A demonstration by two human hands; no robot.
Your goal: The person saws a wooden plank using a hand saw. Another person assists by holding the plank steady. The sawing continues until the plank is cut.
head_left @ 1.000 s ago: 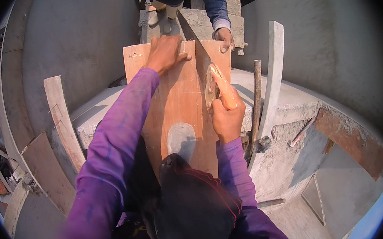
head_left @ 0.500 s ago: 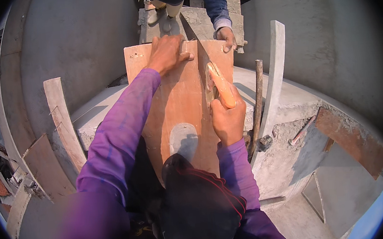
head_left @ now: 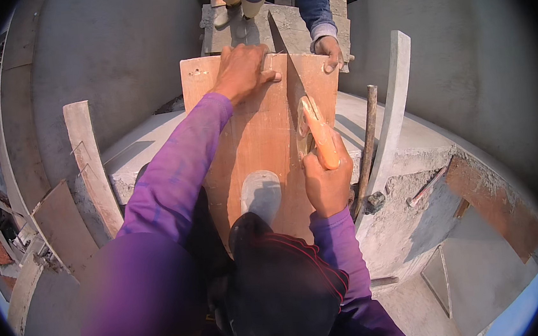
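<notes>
Over the board [head_left: 255,145], my right hand [head_left: 330,182] grips the saw [head_left: 297,83], pointing away from me, just right of my left hand [head_left: 245,74], clamped over the board's far edge.

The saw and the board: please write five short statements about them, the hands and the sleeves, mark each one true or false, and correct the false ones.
1. The right hand holds the saw by its orange handle. True.
2. The left hand also holds the saw. False: it holds the board at the far edge.
3. The saw's blade reaches beyond the board's far edge. True.
4. The co-worker's hand is at the board's far left corner. False: it is at the far right corner.
5. The person's sleeves are purple. True.
</notes>
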